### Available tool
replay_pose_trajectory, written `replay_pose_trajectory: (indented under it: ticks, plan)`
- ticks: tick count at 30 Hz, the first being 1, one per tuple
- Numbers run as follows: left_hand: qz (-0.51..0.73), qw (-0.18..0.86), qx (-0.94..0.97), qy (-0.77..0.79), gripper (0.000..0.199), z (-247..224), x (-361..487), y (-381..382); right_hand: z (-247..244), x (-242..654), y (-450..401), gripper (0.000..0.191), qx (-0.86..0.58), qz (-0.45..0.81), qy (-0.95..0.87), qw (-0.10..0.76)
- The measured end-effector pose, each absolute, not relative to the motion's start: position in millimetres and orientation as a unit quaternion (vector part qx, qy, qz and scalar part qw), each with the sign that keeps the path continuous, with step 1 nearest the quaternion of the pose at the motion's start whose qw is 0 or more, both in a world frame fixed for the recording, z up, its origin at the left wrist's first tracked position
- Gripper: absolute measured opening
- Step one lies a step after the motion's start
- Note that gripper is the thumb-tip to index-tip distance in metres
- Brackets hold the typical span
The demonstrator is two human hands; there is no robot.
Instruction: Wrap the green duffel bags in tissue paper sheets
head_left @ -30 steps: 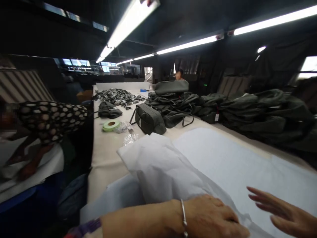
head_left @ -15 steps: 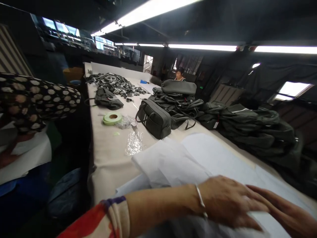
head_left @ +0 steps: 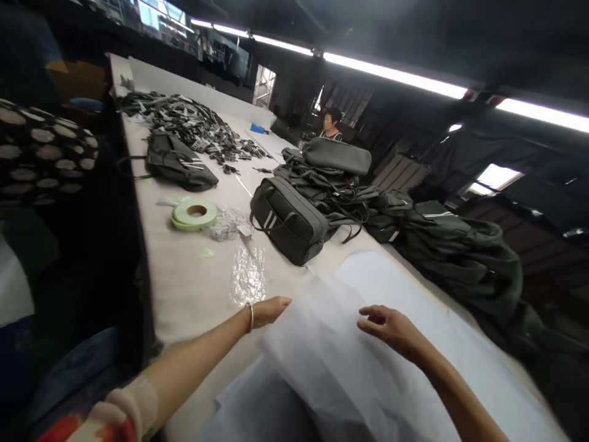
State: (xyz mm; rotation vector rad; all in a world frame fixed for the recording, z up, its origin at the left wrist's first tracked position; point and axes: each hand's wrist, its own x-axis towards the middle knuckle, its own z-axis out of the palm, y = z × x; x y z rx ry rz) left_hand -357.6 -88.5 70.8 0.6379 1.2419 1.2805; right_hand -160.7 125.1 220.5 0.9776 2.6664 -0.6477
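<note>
Thin white sheets (head_left: 331, 344) lie loosely over the near part of the table. At their left edge is my left hand (head_left: 270, 311), wearing a bracelet, its fingertips partly hidden by the sheet and closed on that edge. Above the sheets, to the right, my right hand (head_left: 385, 325) has its fingers apart and curved, with nothing held. Just beyond the sheets a dark grey bag (head_left: 289, 221) with two white stripes stands on the table. A crinkled clear plastic wrapper (head_left: 248, 275) lies in front of my left hand.
Green tape rolls (head_left: 195, 215) and a flat dark bag (head_left: 177, 162) lie at left. Behind them is a heap of straps (head_left: 193, 126). Piled dark bags (head_left: 460, 245) line the right side. A person (head_left: 331, 126) is at the far side; a patterned sleeve (head_left: 46, 153) shows at left.
My hands, close together at the lower right before, are now apart. The left has moved left to the sheet's edge, the right up and left over the sheets. The view has shifted.
</note>
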Motion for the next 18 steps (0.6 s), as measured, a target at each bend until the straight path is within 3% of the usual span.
replay_pose_trajectory:
  ticks: [4,7,13,18]
  plan:
    - [0.587,0.641,0.243,0.432,0.03,75.8,-345.1,-77.3,228.0,-167.1,110.1,0.036,0.349,-0.249,0.892,0.141]
    - [0.607,0.652,0.216,0.4,0.028,82.8,-345.8,-79.9,227.6,-168.8,101.0,0.024,0.351,-0.258,0.894,0.104]
    - [0.593,0.674,0.203,0.392,0.03,90.2,-342.8,-94.3,231.9,-158.7,93.9,0.033,0.389,-0.32,0.864,0.005]
    - [0.593,0.644,0.221,0.43,0.031,81.5,-353.3,-102.9,226.0,-144.9,100.6,0.034,0.367,-0.197,0.904,-0.101]
